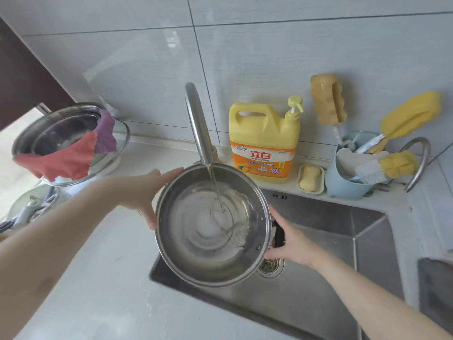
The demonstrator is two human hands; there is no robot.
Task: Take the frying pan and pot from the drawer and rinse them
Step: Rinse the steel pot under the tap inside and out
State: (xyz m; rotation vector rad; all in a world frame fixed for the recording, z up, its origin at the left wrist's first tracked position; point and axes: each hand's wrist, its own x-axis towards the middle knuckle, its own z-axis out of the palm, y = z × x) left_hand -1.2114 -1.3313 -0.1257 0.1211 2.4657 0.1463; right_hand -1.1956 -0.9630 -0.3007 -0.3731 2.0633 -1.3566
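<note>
A shiny steel pot [213, 224], water swirling inside, is held over the sink [318, 241] under the running faucet [198, 123]. The left hand [147, 192] cups its rim with spread fingers; the right hand [291, 239] grasps its black handle [279, 235].

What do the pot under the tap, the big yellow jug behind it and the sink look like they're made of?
Pot: likely stainless steel, polished, judging by its silvery, mirror-like wall with ringed reflections.
Yellow jug: plastic, slightly glossy, opaque, with a moulded handle and pump top.
Sink: probably stainless steel too, in a duller brushed grey finish with soft, blurred reflections.
</note>
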